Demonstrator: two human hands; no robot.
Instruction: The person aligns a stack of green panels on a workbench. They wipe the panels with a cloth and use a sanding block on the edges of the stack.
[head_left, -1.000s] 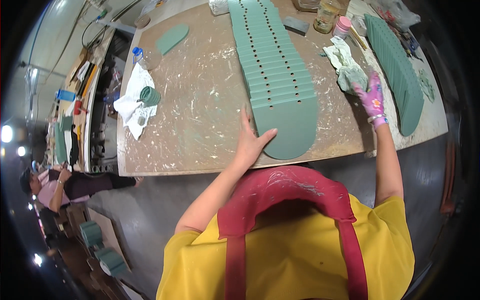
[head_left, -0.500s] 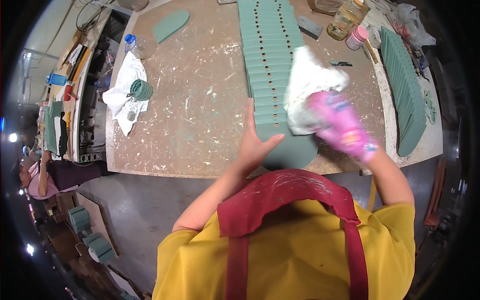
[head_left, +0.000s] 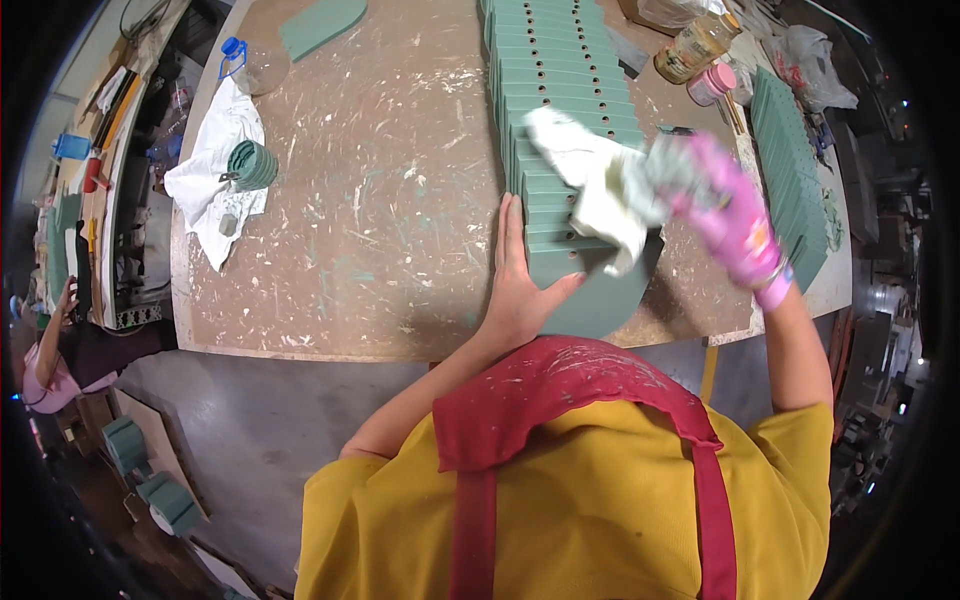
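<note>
Bright even light; right hand (head_left: 735,215) motion-blurred; fisheye edges.

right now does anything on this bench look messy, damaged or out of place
Nothing looks damaged. The worktable is scratched and smeared with pale and green marks. The left hand rests flat against the row of green boards, while the gloved right hand holds a white rag over them.

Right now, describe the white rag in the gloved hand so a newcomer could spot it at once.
Start at the long row of green boards running down the paint-flecked workbench. Near its close end, the pink-gloved right hand presses a crumpled white rag onto them. Unlike the white cloth at the bench's left edge, this one is gripped.
</note>
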